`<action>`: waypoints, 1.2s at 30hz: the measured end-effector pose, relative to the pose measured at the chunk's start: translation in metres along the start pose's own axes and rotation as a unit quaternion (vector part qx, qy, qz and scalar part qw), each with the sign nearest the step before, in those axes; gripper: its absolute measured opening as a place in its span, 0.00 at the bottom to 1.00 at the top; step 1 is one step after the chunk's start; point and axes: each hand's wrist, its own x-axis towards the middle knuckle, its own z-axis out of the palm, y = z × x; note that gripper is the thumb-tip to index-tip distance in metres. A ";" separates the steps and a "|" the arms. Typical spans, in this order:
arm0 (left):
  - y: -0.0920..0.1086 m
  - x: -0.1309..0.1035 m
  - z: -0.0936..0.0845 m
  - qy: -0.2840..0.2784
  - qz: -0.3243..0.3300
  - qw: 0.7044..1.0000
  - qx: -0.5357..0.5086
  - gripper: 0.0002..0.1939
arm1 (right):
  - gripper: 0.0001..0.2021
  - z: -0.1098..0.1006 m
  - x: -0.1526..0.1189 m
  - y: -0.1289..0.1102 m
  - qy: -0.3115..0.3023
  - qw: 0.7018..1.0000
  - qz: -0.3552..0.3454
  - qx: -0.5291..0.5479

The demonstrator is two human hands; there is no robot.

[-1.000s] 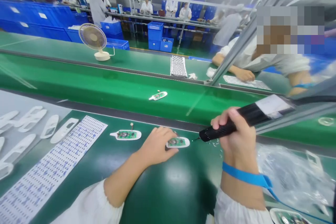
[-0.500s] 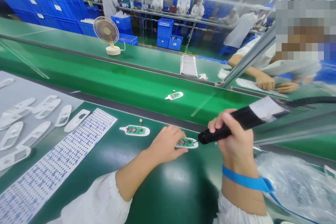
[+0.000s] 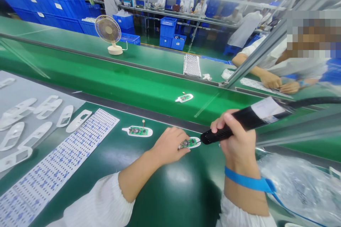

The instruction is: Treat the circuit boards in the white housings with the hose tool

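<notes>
We get open tabletop (image 3: 165, 198) between the forearms (image 3: 140, 175). Left: printed sheet (image 3: 60, 166) and white shells (image 3: 72, 127) in the way. Right: plastic bag (image 3: 301, 181). Left hand (image 3: 169, 145) blocks left end of circuit unit (image 3: 191, 142), black screwdriver (image 3: 246, 118) its right.

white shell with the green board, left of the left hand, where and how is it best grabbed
Probably pinch the white shell across its broad, rounded right end, coming from above on the right, nearest the left hand. It lies flat, green board facing up, so the rim looks safest; a small round piece juts out on the far side, best avoided.
</notes>
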 end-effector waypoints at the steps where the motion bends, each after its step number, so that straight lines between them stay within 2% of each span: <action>1: 0.000 0.000 0.000 0.001 0.002 1.000 -0.001 0.14 | 0.10 -0.001 0.000 0.000 -0.002 1.000 -0.002 -0.001; 3: 0.001 -0.001 0.000 0.006 0.008 1.000 -0.002 0.14 | 0.09 -0.002 0.000 0.000 -0.015 1.000 -0.003 0.004; 7: 0.003 -0.001 0.000 0.040 0.040 0.998 -0.007 0.15 | 0.07 -0.002 -0.001 -0.005 -0.080 0.995 0.003 0.058; 11: 0.004 0.000 0.002 0.074 0.065 0.995 -0.017 0.05 | 0.07 0.000 -0.003 -0.012 -0.133 0.986 0.007 0.100; 14: 0.004 0.000 0.004 0.083 0.062 0.994 -0.042 0.06 | 0.07 0.001 -0.004 -0.014 -0.149 0.984 0.005 0.102; 20: 0.008 -0.001 0.004 0.075 0.035 0.993 -0.084 0.07 | 0.08 0.004 -0.004 -0.014 -0.152 0.983 -0.001 0.103; 24: 0.009 -0.001 0.004 0.057 0.009 0.996 -0.068 0.08 | 0.07 0.004 -0.004 -0.012 -0.143 0.987 -0.014 0.075; 28: 0.008 0.000 0.006 0.038 -0.038 0.998 -0.030 0.16 | 0.07 0.004 -0.004 -0.007 -0.105 0.994 -0.023 0.021; 36: 0.009 0.000 0.005 0.015 -0.030 0.999 0.003 0.10 | 0.09 0.005 -0.005 -0.003 -0.079 0.997 -0.018 -0.017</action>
